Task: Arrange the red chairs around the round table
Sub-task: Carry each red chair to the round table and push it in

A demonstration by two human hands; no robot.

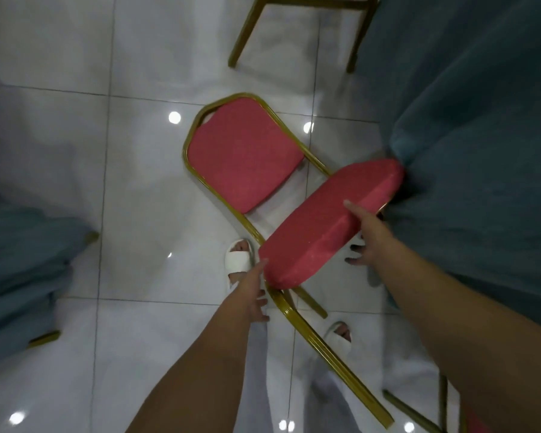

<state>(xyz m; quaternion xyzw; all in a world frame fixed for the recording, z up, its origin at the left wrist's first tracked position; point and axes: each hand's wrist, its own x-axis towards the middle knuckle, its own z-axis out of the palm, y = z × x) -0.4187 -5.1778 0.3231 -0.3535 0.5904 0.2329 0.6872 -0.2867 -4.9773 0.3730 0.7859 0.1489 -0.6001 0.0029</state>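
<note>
While it's tipped over at an angle, the chair (319,232) runs on a diagonal: backrest (244,154) points to the upper left and one gold leg (341,367) trails off to the lower right, toward the person. Its seat (356,195) is turned side-on to the camera, and its far end touches the teal cloth of the table (481,120) on the right.

The right hand (369,239) is clamped on the seat's edge, thumb on top and fingers underneath. The left hand (250,292) has its thumb on the near corner with fingers spread below by the frame. Can't tell if it's really gripping.

White slippers (239,264) stand on the glossy tiled floor (107,182) either side of that leg. Another chair's gold legs (250,26) show up top, more teal cloth (19,260) on the left.
</note>
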